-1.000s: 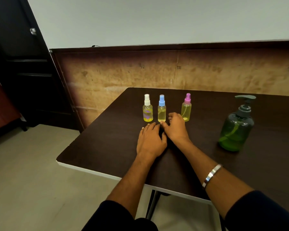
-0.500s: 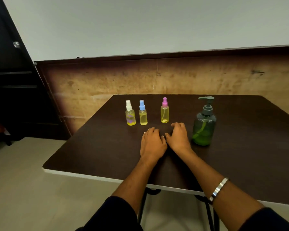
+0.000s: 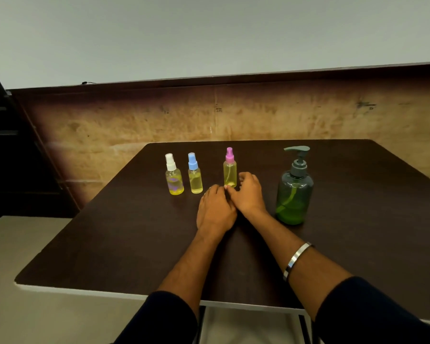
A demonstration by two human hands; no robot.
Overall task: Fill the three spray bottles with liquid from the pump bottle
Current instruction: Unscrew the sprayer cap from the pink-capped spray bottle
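Three small spray bottles with yellow liquid stand upright in a row: a white-capped bottle [image 3: 173, 175], a blue-capped bottle [image 3: 195, 174] and a pink-capped bottle [image 3: 230, 168]. A green pump bottle [image 3: 294, 189] with a grey pump head stands to their right. My left hand [image 3: 215, 210] lies flat on the dark table [image 3: 109, 244], fingers pointing toward the bottles. My right hand [image 3: 248, 193] rests beside it, fingers loosely bent, just in front of and right of the pink-capped bottle. Neither hand holds anything.
A wooden wall panel [image 3: 233, 115] runs behind the table's far edge. The table's white-trimmed near edge [image 3: 85, 292] is close to my body. Dark furniture [image 3: 15, 157] stands on the left, above a pale floor [image 3: 23, 314].
The camera view has shifted, so the bottles sit differently in frame. Both hands stay together on the table; the right hand's fingers now lie nearer the pink-capped bottle.
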